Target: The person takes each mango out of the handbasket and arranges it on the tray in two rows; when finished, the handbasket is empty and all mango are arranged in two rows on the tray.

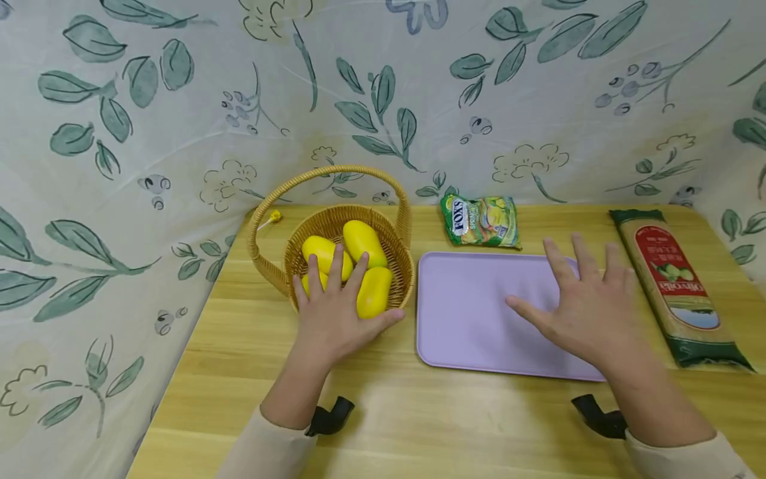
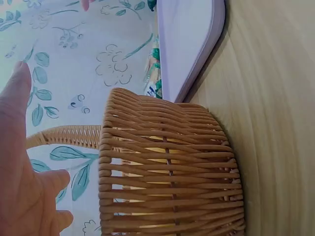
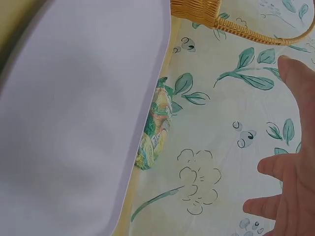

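Observation:
My left hand (image 1: 335, 316) is spread with straight fingers over the front of a wicker basket (image 1: 403, 249), overlapping it in the head view. Inside the basket lie several yellow mangoes (image 1: 375, 293), partly hidden by the fingers. The left wrist view shows the basket's woven side (image 2: 167, 167) close by, below the raised hand. Above the right part of a lilac tray (image 1: 467, 313) hovers my right hand (image 1: 592, 313), its fingers spread and holding nothing. Bare tray surface (image 3: 83, 118) fills the left of the right wrist view.
A green bag of Fox's candy (image 1: 481, 221) lies behind the tray, against the patterned cloth (image 1: 383, 100). To the right is a long pack of Olivoila pasta (image 1: 679, 286). Left of the basket, a small yellow-tipped stick (image 1: 273, 217) rests on the wooden table (image 1: 239, 372).

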